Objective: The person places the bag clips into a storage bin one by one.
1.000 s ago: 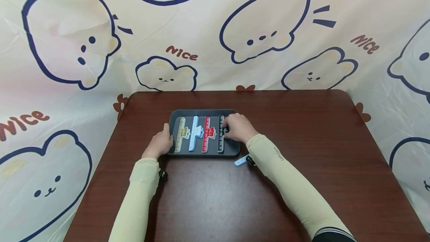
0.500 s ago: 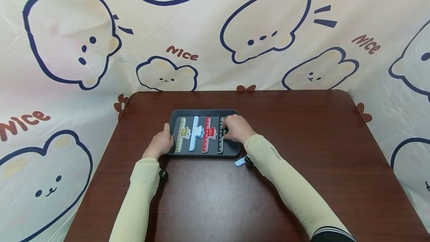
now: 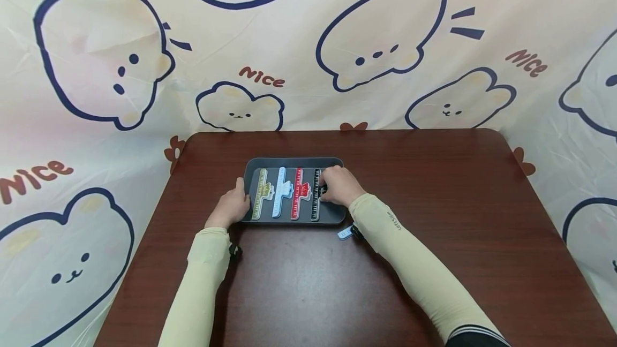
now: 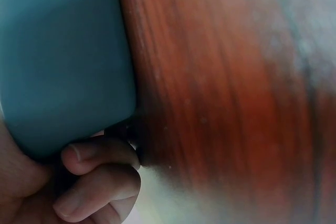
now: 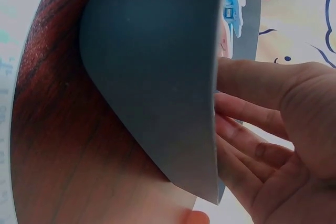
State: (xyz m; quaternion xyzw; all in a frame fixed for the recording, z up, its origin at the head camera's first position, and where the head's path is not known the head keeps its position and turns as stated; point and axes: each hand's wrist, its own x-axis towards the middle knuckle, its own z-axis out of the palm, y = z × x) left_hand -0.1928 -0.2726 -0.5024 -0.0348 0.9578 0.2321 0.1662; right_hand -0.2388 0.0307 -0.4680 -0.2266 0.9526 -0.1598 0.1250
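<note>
A dark grey tray (image 3: 296,162) sits near the far edge of the table. Inside it, side by side, lie ruler clips: yellow-green (image 3: 260,197), light blue (image 3: 278,197), red (image 3: 296,200) and black (image 3: 315,205). My left hand (image 3: 227,205) grips the tray's left side, thumb on the rim and fingers curled beneath the edge, as the left wrist view shows. My right hand (image 3: 341,185) reaches over the tray's right side and pinches the handle of the black ruler clip. In the right wrist view the tray wall (image 5: 157,66) hides those fingertips and the black clip.
A light blue ruler-like strip (image 3: 345,233) lies on the brown table (image 3: 434,175) in front of the tray's right corner, partly covered by the right wrist. A patterned cloth (image 3: 308,52) hangs behind and beside the table.
The black ruler clip's near end has shifted very slightly left with my right hand. My left hand and the tray stay as they were.
</note>
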